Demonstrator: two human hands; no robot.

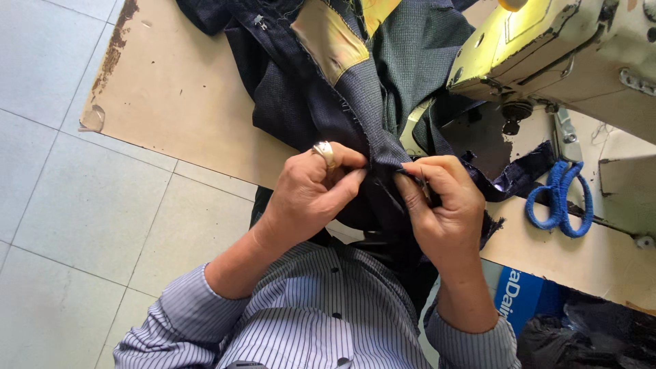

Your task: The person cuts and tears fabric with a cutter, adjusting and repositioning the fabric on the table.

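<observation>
1. Fingers (345, 179) of the left hand (311, 195) are closed in a pinch on a fold of the dark cloth (355, 102); the right hand (444, 205) pinches the same fold just beside it, thumb over forefinger.
2. The cloth lies at the fingertips and runs up and away from them across the table (184, 96) toward the sewing machine (547, 48); its gripped seam runs roughly along that line.
3. Both hands touch the cloth; the right is nearer the machine and the scissors (560, 198).
4. Count: one garment with a tan lining patch (328, 37), one pair of blue-handled scissors, one machine, one ring (324, 152) on the left hand.
</observation>
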